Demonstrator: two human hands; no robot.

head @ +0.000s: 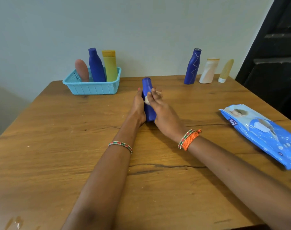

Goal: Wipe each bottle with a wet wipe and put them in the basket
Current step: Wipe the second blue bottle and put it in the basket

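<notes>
Head view shows our left hand [139, 106] gripping a blue bottle [148, 98], right hand [159, 105] wiping it with a wet wipe [147, 100]; three bottles sit in the basket [91, 87] at upper left, three wait at upper right.

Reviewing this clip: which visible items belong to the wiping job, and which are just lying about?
Job: blue bottle in left hand; wipe in right hand; basket holding three bottles; three waiting bottles; wipes pack.
Lying about: door; wristbands.
</notes>
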